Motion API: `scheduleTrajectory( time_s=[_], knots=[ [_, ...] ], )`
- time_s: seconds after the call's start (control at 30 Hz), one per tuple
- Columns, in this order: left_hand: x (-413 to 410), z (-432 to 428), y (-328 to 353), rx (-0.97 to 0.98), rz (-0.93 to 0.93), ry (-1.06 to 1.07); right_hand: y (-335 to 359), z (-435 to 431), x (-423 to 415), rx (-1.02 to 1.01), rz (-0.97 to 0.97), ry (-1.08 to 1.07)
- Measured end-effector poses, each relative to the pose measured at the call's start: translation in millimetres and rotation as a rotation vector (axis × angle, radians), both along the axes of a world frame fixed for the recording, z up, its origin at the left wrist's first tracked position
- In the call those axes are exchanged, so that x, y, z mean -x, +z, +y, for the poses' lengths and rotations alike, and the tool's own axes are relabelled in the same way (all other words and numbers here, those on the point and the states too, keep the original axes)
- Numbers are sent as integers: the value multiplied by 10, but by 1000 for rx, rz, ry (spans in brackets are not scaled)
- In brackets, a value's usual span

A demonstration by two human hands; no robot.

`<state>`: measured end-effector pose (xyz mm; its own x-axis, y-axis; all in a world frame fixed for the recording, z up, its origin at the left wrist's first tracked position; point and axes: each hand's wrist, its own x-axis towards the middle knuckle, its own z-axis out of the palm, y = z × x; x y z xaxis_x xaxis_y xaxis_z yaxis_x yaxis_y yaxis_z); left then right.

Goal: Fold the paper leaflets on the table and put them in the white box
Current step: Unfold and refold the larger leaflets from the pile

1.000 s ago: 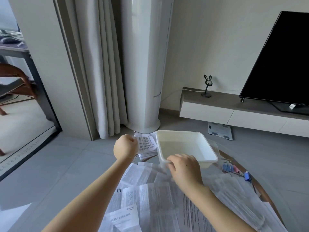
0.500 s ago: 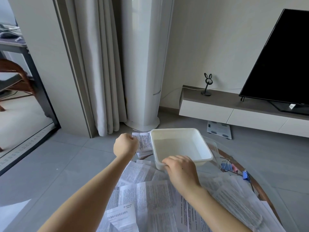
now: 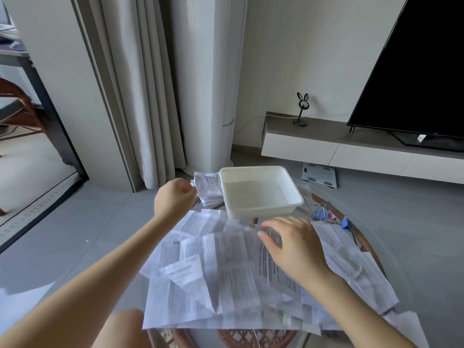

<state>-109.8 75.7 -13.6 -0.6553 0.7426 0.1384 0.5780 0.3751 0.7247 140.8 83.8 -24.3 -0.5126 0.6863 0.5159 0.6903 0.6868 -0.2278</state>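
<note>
Left hand (image 3: 173, 199): curled into a fist at the edge of the folded stack (image 3: 208, 189); grip undeterminable. Right hand (image 3: 292, 247): fingers extended, flat on the unfolded leaflets (image 3: 226, 272). White box (image 3: 261, 212): on table (image 3: 375, 254), just right of the stack.

My body, seen from above.
Two bare forearms (image 3: 105, 270); the left hand (image 3: 173, 200) and right hand (image 3: 295, 248) are bare as well.

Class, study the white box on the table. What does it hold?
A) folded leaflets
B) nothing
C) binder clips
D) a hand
B: the white box shows only its bare floor; the folded leaflets are stacked beside it on its left, and the binder clips lie to its right.
</note>
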Motion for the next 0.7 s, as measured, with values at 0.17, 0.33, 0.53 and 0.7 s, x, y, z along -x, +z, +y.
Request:
scheduleTrajectory(
  time_s=[0.17,0.33,0.53,0.7],
  knots=[
    [-284,-365,-31,-25,1,-135,-301,-610,-310,-38,-274,-169],
    [-663,-639,7,-42,-18,-247,-482,-715,-297,-63,-229,-246],
    [-775,-853,82,-72,-179,-255,-2,-748,-365,54,410,-346],
    [-810,-1004,280,-95,-436,-361,661,-696,-573,775,1082,-191]
  ],
)
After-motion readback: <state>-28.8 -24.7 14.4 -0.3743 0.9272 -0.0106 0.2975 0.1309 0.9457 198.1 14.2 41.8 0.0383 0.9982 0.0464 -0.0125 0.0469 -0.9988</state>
